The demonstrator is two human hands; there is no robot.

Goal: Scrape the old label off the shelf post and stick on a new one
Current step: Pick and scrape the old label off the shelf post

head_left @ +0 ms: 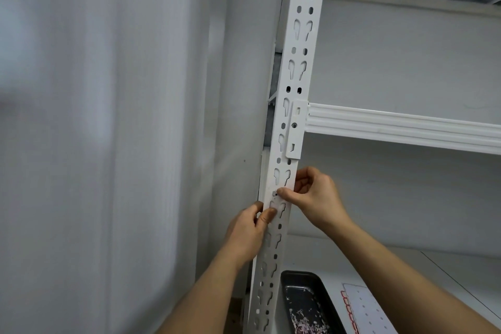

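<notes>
Here, both thumbs press a white label onto the shelf post. The left hand grasps the post at 7 o'clock of the label. The right hand grasps it at 2 o'clock.

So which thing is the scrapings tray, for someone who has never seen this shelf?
Follow the white slotted post down past both hands to the lower shelf. Right beside the post's foot lies the tray, a dark, shallow oblong holding pale pinkish scrapings. The white dotted sheet to its right is flat and red-edged.
</notes>
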